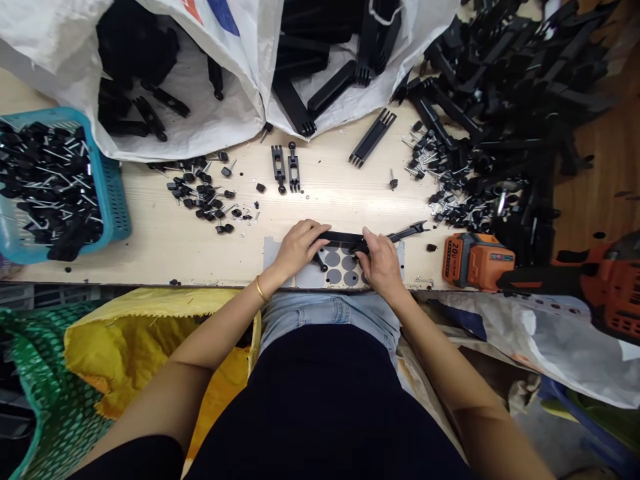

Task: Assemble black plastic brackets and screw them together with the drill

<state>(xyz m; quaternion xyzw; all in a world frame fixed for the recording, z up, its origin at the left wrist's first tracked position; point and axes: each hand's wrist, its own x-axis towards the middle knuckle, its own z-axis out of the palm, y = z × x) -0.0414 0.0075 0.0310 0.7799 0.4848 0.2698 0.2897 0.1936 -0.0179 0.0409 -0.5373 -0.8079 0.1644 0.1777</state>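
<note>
A black plastic bar lies crosswise between my hands at the table's front edge. My left hand is closed on the bar's left end, thumb and fingers pinching it. At the right end, my right hand grips the bar, its fingertips partly hiding a small dark part there. Just below my left fingers a short black piece with a rounded end points down. Beyond my right hand a slim black forked piece sticks out to the right. Under the hands is a grey sheet with dark round spots.
Thumb screws lie in a loose heap at left, beside a blue basket full of more. Two black ball-ended links and a slotted bar lie ahead. White sacks stand behind. An orange cordless drill rests at right, below piled black parts.
</note>
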